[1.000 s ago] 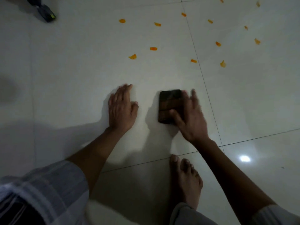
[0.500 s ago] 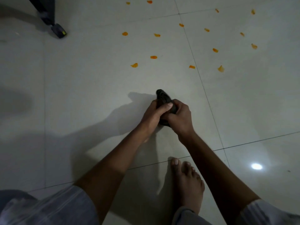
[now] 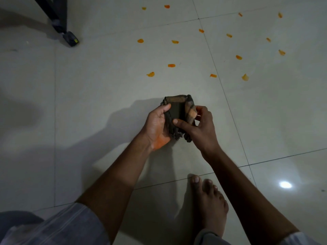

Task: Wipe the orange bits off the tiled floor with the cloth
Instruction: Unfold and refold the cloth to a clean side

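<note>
Pale striped sleeve [image 3: 58,228] at lower left, bare foot [image 3: 210,204] at lower centre on the glossy tiled floor [image 3: 88,103]. At centre frame, dark folded cloth [image 3: 178,112] held off the floor: left hand [image 3: 157,126] cupped around its left edge, right hand [image 3: 200,128] pinching its right side. Beyond, orange bits [image 3: 150,74] scattered across the upper right. Black stand foot [image 3: 70,38] at upper left.

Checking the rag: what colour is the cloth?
Dark brown cloth with lighter tan stripes, head view.
</note>
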